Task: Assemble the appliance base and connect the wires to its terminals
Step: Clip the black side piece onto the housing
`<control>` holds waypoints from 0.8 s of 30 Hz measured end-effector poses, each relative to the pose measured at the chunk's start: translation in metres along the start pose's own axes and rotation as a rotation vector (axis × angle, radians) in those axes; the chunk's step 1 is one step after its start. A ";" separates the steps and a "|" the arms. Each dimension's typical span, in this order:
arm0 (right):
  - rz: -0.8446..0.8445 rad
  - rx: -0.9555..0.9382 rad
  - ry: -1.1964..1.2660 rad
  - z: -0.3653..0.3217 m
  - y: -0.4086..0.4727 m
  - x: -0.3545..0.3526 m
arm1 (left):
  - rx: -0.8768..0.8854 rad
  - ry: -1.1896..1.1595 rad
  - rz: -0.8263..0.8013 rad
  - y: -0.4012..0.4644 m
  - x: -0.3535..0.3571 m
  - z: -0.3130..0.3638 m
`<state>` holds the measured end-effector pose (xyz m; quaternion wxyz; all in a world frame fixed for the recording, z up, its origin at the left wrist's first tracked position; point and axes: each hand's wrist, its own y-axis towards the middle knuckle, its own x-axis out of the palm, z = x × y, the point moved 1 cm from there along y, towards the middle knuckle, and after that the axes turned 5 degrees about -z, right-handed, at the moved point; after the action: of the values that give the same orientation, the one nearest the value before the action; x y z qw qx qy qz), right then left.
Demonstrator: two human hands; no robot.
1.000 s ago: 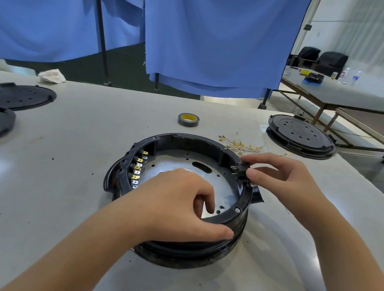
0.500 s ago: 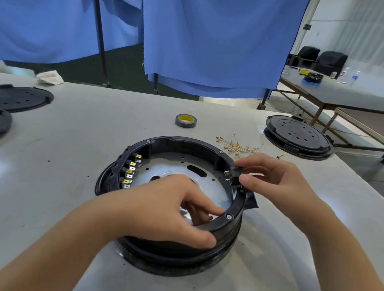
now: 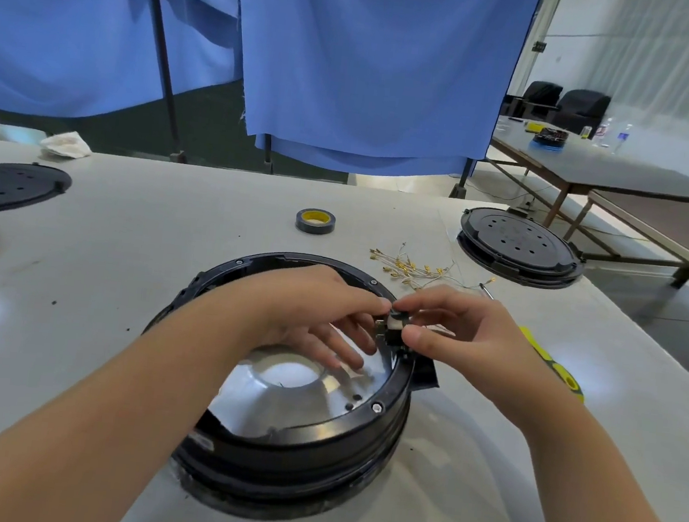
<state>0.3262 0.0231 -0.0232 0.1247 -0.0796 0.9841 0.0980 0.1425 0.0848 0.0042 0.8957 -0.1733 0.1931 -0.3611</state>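
Observation:
The round black appliance base (image 3: 305, 441) with a shiny metal inner plate (image 3: 277, 386) lies open side up on the grey table. A small black terminal block (image 3: 394, 327) sits at its right rim. My left hand (image 3: 319, 313) reaches across the inside of the base, its index fingertip and thumb touching the block, the other fingers spread over the metal plate. My right hand (image 3: 459, 329) pinches the block from the right with thumb and forefinger. Loose wires with gold terminals (image 3: 415, 266) lie just behind the base.
A roll of black tape (image 3: 315, 221) lies behind the base. A closed black base (image 3: 518, 246) stands at the back right, two black lids (image 3: 8, 184) at the left. A yellow-handled tool (image 3: 554, 366) lies under my right wrist. Crumpled cloth (image 3: 66, 144) is far left.
My left hand let go of the near rim and moved up and right to the terminal block. The right hand stayed pinching the block.

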 end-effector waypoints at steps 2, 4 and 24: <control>-0.009 0.001 0.002 0.000 0.001 -0.001 | 0.000 -0.056 -0.043 0.001 0.000 -0.002; -0.023 0.003 0.013 0.000 0.002 -0.002 | 0.024 -0.105 -0.095 0.002 0.003 -0.003; -0.067 -0.049 0.015 0.004 0.005 -0.010 | 0.152 -0.121 -0.060 0.010 0.006 -0.007</control>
<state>0.3353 0.0297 -0.0235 0.1185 -0.1165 0.9791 0.1173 0.1488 0.0864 -0.0071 0.9051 -0.1320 0.1057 -0.3901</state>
